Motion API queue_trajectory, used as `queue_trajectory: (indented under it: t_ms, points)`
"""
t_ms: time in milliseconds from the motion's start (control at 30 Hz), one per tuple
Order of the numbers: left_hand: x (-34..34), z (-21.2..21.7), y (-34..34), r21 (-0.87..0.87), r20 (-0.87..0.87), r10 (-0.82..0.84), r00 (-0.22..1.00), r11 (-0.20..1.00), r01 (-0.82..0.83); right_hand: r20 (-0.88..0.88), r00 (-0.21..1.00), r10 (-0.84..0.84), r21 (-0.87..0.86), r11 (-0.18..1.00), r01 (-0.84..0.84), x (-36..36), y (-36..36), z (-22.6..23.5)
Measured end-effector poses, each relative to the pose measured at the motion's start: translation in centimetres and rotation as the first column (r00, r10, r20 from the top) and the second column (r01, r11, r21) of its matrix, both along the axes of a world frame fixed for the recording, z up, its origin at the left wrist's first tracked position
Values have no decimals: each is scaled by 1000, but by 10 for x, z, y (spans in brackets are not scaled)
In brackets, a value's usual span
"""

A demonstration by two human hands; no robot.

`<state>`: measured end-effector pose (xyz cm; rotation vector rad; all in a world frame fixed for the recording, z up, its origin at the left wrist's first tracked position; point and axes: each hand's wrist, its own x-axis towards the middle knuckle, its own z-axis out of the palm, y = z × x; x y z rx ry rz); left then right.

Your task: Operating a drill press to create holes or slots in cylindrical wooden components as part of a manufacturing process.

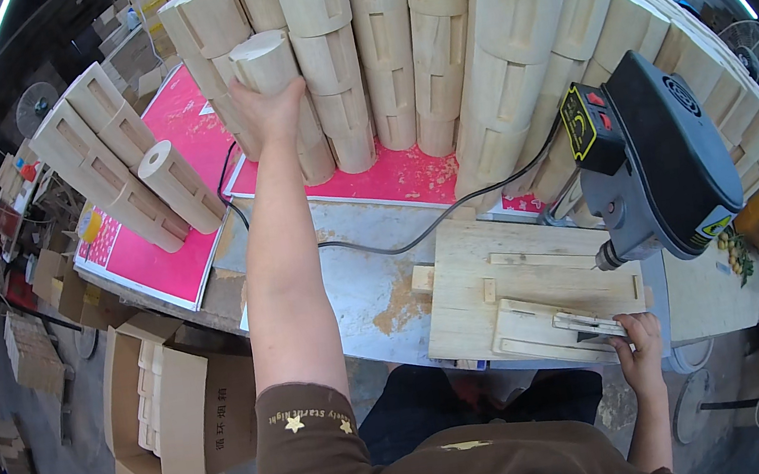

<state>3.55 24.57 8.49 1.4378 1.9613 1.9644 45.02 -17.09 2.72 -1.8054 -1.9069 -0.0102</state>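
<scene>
Clasping a wooden cylinder (264,61) with left fingers (294,92)

The far side of the wooden cylinder (261,60) in your left hand (272,108) hides your fingertips. You can't tell exactly what your right hand (642,345) grips: the small metal piece (587,321) there is too tiny to read. The upper edge crops the tallest stacks (387,52). Carton flaps (180,425) cover part of the pale pieces (145,401) inside, and your lower legs disappear beneath the worktop (341,228).
</scene>
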Motion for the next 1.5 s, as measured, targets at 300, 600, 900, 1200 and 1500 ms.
queue_trajectory:
  t_ms: [300,600,900,1200,1500]
  points:
    - [30,26,-156,253,26,-611,791,770,586,-12,998,55,-11,998,-55,9,-10,2]
    - [97,-19,-308,-517,-333,-906,259,406,754,-7,980,199,-3,980,-199,27,8,-5]
    - [142,-42,-325,-766,-267,-954,140,298,570,-23,968,248,15,969,-248,36,11,-6]
    - [152,-33,-323,-828,-306,-952,28,281,486,-8,963,270,27,963,-270,38,8,-7]
    - [199,-100,-359,-230,104,-908,407,376,898,47,978,201,116,972,-205,39,6,-16]
